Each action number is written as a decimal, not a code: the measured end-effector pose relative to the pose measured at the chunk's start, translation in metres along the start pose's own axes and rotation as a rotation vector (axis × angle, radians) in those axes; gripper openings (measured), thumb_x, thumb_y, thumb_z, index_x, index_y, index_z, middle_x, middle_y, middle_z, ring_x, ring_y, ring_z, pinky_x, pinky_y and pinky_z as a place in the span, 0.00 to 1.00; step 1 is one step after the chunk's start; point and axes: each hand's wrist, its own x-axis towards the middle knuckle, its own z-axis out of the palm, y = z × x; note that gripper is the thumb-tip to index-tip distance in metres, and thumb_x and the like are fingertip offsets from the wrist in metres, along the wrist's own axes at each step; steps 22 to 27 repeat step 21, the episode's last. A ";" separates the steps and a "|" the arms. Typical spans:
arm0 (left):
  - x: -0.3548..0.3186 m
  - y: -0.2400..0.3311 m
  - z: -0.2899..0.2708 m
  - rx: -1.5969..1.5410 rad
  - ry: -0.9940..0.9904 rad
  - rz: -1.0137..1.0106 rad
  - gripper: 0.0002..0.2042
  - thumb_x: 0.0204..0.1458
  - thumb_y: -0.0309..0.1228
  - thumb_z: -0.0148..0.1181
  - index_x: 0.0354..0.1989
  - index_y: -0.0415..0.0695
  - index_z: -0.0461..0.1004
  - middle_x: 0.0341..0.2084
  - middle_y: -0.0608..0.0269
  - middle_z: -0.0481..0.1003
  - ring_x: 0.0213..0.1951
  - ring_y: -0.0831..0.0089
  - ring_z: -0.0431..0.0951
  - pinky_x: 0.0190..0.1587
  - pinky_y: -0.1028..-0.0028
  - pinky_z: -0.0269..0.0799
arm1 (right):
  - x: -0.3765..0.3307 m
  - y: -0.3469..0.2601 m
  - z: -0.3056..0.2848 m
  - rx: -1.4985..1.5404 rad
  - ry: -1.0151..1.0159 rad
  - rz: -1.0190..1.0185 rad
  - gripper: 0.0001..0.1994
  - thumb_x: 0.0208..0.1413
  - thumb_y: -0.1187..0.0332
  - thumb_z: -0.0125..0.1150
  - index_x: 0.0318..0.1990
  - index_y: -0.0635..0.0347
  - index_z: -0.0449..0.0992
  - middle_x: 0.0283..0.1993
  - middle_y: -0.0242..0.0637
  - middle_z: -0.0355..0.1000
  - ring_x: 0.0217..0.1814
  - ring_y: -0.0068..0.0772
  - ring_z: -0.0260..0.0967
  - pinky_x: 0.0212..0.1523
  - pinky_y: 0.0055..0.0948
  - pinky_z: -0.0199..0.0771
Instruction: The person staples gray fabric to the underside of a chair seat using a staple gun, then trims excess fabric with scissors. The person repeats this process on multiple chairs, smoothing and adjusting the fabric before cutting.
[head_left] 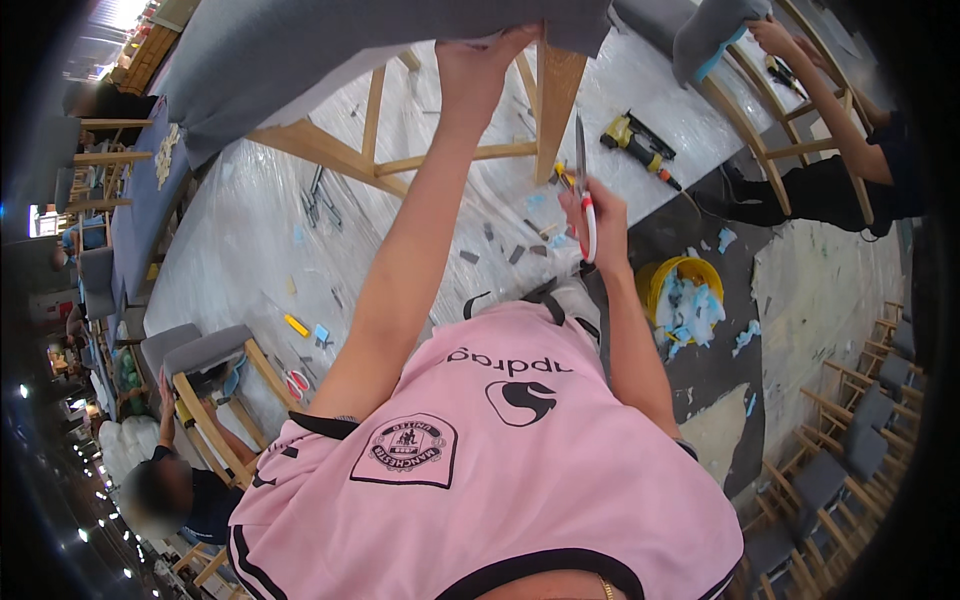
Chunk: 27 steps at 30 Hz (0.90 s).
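Note:
A grey upholstered chair [330, 60] with bare wooden legs [560, 95] stands before me at the top of the head view. My left hand [475, 75] reaches up to the lower edge of its grey fabric, beside a front leg, and grips there; some fingertips are hidden under the cloth. To the right of that leg, my right hand [604, 215] is wrapped round scissors [588, 222] with red and white handles. Their blades point up and away from me, apart from the fabric.
On the plastic-covered surface lie a yellow-black nail gun [638, 142], a yellow cutter [296, 325], red-handled scissors [297, 384] and fabric scraps. A yellow bucket [650, 290] of blue-white foam pieces stands right. Co-workers handle chairs at right [800, 150] and lower left [215, 365]. Chair frames [850, 450] line the right.

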 end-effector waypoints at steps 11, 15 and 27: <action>-0.011 0.023 0.006 -0.112 0.007 -0.062 0.24 0.50 0.32 0.77 0.54 0.36 0.77 0.48 0.60 0.80 0.50 0.71 0.78 0.58 0.73 0.71 | 0.049 -0.082 0.000 0.168 -0.067 -0.295 0.31 0.57 0.43 0.70 0.56 0.60 0.78 0.28 0.22 0.59 0.28 0.16 0.55 0.30 0.20 0.57; -0.009 0.016 -0.004 -0.064 -0.045 -0.078 0.34 0.48 0.37 0.79 0.60 0.34 0.70 0.55 0.55 0.75 0.55 0.68 0.76 0.62 0.70 0.68 | 0.054 -0.095 0.002 0.209 -0.074 -0.274 0.31 0.58 0.42 0.69 0.56 0.60 0.78 0.27 0.21 0.59 0.27 0.15 0.55 0.29 0.20 0.56; -0.011 0.019 0.001 -0.075 -0.015 -0.089 0.37 0.46 0.40 0.80 0.61 0.33 0.69 0.54 0.54 0.76 0.56 0.67 0.76 0.64 0.70 0.66 | 0.059 -0.101 -0.001 0.227 -0.091 -0.246 0.32 0.55 0.41 0.71 0.56 0.57 0.79 0.26 0.20 0.58 0.27 0.16 0.55 0.28 0.21 0.56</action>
